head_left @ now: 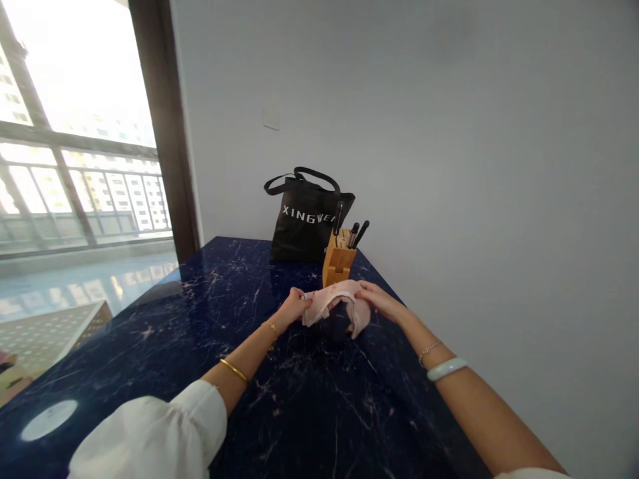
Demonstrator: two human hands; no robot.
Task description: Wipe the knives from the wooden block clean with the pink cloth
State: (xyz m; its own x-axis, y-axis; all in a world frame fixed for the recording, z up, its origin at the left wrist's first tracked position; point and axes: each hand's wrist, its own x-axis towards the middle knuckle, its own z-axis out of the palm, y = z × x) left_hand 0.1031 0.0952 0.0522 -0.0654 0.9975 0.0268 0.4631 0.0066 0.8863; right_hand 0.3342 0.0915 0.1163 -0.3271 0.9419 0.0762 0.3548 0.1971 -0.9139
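Observation:
A pale pink cloth (pixel 339 291), with small reddish marks on it, is stretched in an arch between my two hands just above the dark blue table. My left hand (pixel 293 307) pinches its left end, and my right hand (pixel 378 299) grips it at the right. One edge of the cloth droops below my right fingers. Right behind the cloth stands a wooden knife block (pixel 339 259) with several black-handled tools upright in its slots. The cloth hides the foot of the block.
Behind the block a black tote bag (pixel 302 229) with white lettering stands upright. The marbled blue table (pixel 224 279) runs along a grey wall on the right. A perforated beige surface (pixel 60 332) lies lower at the left, near a glazed window (pixel 84 146).

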